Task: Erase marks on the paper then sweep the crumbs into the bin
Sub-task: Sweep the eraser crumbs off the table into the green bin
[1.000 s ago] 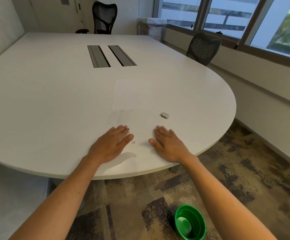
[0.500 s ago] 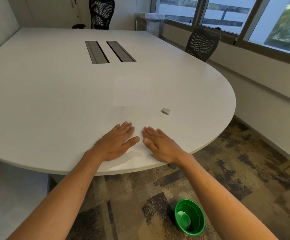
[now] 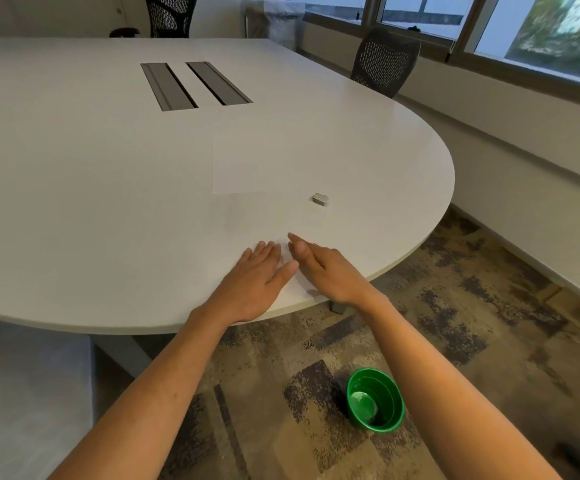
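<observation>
A large white table (image 3: pixel 91 202) with a rounded end fills the upper and middle frame. Below it, patterned carpet runs across the lower right.

Two bare forearms reach up from the bottom edge to the table's near rim. The left hand (image 3: pixel 259 275) lies flat and open, palm down, fingers together, holding nothing. The right hand (image 3: pixel 323 268) is just beside it, also open and empty, turned partly onto its little-finger edge with the fingers straight; the two hands nearly touch at the thumbs.

A sheet of white paper (image 3: pixel 254 168) lies at centre frame, hard to tell from the table. A second sheet seems to lie under the hands, though its edges are faint. No marks can be seen on either sheet.

A green bin (image 3: pixel 375 400) stands on the carpet at lower right, well below the table edge.

A small pale eraser (image 3: pixel 320 198) sits on the table right of centre, apart from both hands.

The paper is likely light, thin and slippery on this smooth top (a flat palm should pin it). The eraser looks small, firm and light, best pinched by its long sides. Crumbs, if any, are too small to see.
</observation>
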Demonstrator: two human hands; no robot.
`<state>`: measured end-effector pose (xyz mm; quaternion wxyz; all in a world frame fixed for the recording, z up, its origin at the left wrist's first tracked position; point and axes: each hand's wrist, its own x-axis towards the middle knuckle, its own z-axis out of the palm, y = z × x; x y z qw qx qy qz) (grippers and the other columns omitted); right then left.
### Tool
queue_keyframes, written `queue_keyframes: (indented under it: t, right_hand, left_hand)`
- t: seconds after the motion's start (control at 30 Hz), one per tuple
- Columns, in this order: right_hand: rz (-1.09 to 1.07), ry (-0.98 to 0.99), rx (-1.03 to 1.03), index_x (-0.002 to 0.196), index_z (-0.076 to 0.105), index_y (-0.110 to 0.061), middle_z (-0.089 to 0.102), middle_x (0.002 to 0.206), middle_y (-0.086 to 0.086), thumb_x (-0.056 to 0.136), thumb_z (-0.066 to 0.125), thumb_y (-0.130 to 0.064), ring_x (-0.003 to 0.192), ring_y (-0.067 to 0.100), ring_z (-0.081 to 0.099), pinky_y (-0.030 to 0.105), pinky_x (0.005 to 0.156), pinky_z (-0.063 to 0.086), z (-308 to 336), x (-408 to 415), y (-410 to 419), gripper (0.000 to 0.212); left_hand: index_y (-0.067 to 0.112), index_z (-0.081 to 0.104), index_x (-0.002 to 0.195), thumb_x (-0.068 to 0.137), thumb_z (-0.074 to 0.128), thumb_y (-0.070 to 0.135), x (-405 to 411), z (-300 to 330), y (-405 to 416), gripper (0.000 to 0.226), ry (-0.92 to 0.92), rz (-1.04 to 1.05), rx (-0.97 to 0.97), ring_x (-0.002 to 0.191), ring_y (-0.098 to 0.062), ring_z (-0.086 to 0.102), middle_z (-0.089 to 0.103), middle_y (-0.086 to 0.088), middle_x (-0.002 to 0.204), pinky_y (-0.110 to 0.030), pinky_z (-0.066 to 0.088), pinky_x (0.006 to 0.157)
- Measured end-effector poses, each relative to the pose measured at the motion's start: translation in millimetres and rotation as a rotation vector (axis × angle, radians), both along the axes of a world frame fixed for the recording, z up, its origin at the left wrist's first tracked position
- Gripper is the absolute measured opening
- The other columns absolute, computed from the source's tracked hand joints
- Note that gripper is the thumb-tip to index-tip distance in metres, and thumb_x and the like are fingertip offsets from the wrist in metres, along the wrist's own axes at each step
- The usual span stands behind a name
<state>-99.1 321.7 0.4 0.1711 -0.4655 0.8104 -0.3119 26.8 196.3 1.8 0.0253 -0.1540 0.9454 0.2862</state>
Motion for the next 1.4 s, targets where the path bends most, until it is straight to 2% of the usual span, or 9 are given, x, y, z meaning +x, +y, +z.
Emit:
queue_keyframes:
  t: [0.1,0.17,0.23,0.33,0.5,0.8,1.0,1.2,1.4]
  right_hand:
    - [-0.031,-0.174,-0.180,0.144,0.038,-0.022,0.046,0.146,-0.002,0.093,0.021,-0.061,0.134,0.014,0.041,0.029,0.111,0.034,7,4,8,0.066]
    - [-0.148,-0.179,-0.349,0.141,0.042,-0.023,0.048,0.143,-0.005,0.096,0.026,-0.055,0.132,0.010,0.043,0.022,0.105,0.040,8,5,17,0.058]
    - [-0.314,-0.137,-0.531,0.135,0.050,-0.023,0.054,0.137,-0.007,0.101,0.032,-0.044,0.127,0.005,0.047,0.032,0.104,0.044,8,8,30,0.044]
    - [-0.546,-0.085,-0.704,0.125,0.059,-0.017,0.062,0.127,-0.006,0.102,0.042,-0.031,0.120,0.003,0.053,0.032,0.102,0.045,1,15,59,0.032]
    - [-0.733,-0.098,-0.753,0.122,0.061,-0.014,0.066,0.118,-0.002,0.098,0.052,-0.021,0.110,0.011,0.061,0.036,0.093,0.051,-33,22,113,0.026]
    - [-1.091,-0.209,-0.568,0.113,0.067,-0.015,0.069,0.107,-0.003,0.096,0.055,-0.018,0.097,0.002,0.062,0.020,0.084,0.050,-151,4,222,0.021]
    - [-1.224,-0.369,-0.364,0.115,0.067,-0.016,0.070,0.109,-0.003,0.094,0.056,-0.019,0.101,0.007,0.063,0.036,0.092,0.052,-275,-2,277,0.023]
    - [-1.244,-0.556,-0.185,0.125,0.059,-0.021,0.064,0.124,-0.003,0.094,0.056,-0.024,0.114,0.011,0.058,0.040,0.101,0.048,-407,-11,307,0.031]
    - [-1.328,-0.629,-0.147,0.125,0.060,-0.019,0.066,0.121,-0.001,0.094,0.058,-0.023,0.111,0.013,0.060,0.042,0.101,0.047,-545,-26,316,0.031]
  left_hand:
    - [0.026,0.009,0.156,0.097,0.020,0.057,3,8,8,0.068,0.113,0.039,0.204,0.149,-0.009,-0.001,0.003,0.005,0.163,-0.022,-0.002,0.112]
    - [0.027,0.014,0.155,0.095,0.024,0.057,3,10,13,0.068,0.266,0.118,0.211,0.148,-0.010,-0.001,0.004,0.009,0.161,-0.025,0.001,0.114]
    - [0.021,0.024,0.153,0.099,0.029,0.049,2,11,24,0.061,0.472,0.138,0.149,0.143,0.001,0.001,0.011,0.015,0.155,-0.018,0.000,0.114]
    - [0.011,0.041,0.145,0.103,0.041,0.032,-4,10,53,0.047,0.708,-0.002,0.129,0.144,-0.001,0.020,0.032,0.010,0.150,-0.020,0.014,0.119]
    - [0.008,0.055,0.134,0.099,0.054,0.017,-20,-5,118,0.037,0.775,-0.277,0.304,0.133,-0.008,0.045,0.049,0.002,0.138,-0.020,0.036,0.109]
    - [0.011,0.065,0.124,0.097,0.058,0.022,-70,-125,200,0.030,0.345,-0.333,0.403,0.116,-0.001,0.053,0.062,0.000,0.126,-0.010,0.036,0.098]
    - [0.015,0.060,0.130,0.095,0.059,0.031,-99,-259,215,0.038,-0.110,-0.121,0.469,0.121,-0.018,0.054,0.055,-0.002,0.131,-0.042,0.046,0.103]
    - [0.019,0.051,0.138,0.094,0.061,0.037,-128,-406,219,0.049,-0.411,-0.058,0.418,0.127,-0.025,0.050,0.048,-0.010,0.142,-0.045,0.042,0.106]
    - [0.017,0.033,0.150,0.093,0.062,0.037,-159,-564,227,0.067,-0.557,0.045,0.400,0.134,-0.030,0.043,0.043,-0.013,0.148,-0.042,0.037,0.109]
